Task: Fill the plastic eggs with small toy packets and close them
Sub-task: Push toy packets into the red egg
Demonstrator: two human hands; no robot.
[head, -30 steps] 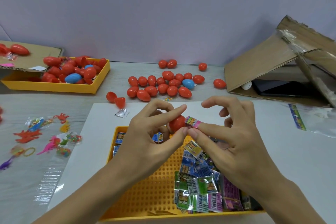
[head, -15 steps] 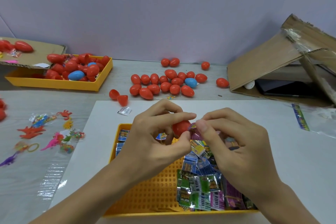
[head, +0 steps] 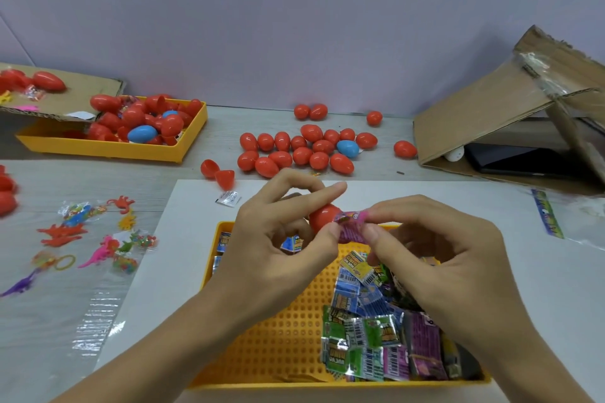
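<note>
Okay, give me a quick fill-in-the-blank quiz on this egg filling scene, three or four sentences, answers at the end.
1. The left hand grips a ____ egg half.
2. The right hand pinches a pink toy packet at the egg half's ____ end.
3. The loose packets lie in a ____ tray.
4. Among the closed eggs on the table lies one ____ egg.

Missing words: red; open; yellow; blue

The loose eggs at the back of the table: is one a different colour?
Yes, one blue egg lies at the right side of the cluster of red eggs, touching red ones. Another blue one sits apart, in the yellow tray.
</note>
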